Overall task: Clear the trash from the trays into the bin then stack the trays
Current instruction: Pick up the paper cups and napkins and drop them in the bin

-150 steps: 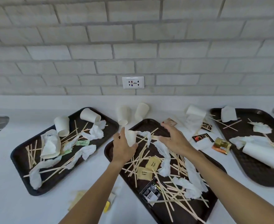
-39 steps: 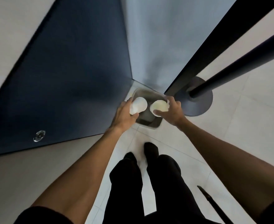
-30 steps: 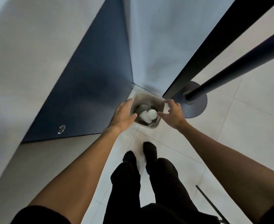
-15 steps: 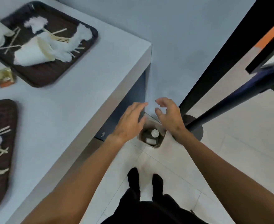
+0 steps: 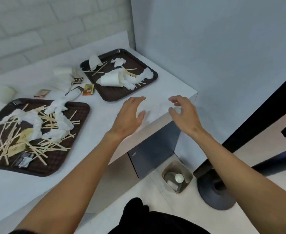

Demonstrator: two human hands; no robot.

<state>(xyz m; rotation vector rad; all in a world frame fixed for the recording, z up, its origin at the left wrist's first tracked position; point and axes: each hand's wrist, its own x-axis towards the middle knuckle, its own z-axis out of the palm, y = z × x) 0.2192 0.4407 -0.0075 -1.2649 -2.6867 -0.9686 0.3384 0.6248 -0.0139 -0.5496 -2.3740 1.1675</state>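
Two dark brown trays lie on the white counter. The near tray [image 5: 68, 159] at left holds several wooden stir sticks, crumpled napkins and sachets. The far tray [image 5: 115, 97] holds a paper cup [image 5: 111, 80], napkins and sticks. My left hand [image 5: 130, 115] hovers open above the counter's right end, holding nothing. My right hand [image 5: 183, 114] hangs open over the counter's corner, also with nothing in it. The small bin [image 5: 187, 174] stands on the floor below the corner, with white paper cups [image 5: 179, 177] inside.
Loose trash lies on the counter [image 5: 105, 125] between the trays: cups [image 5: 62, 70], a napkin, sachets [image 5: 88, 89]. A brick wall runs behind. A dark pole with a round base [image 5: 213, 195] stands right of the bin. My dark-clothed legs show at the bottom.
Both hands dropped the paper cups into the bin, then rose to counter height. My view swung up from the bin to the counter and trays.
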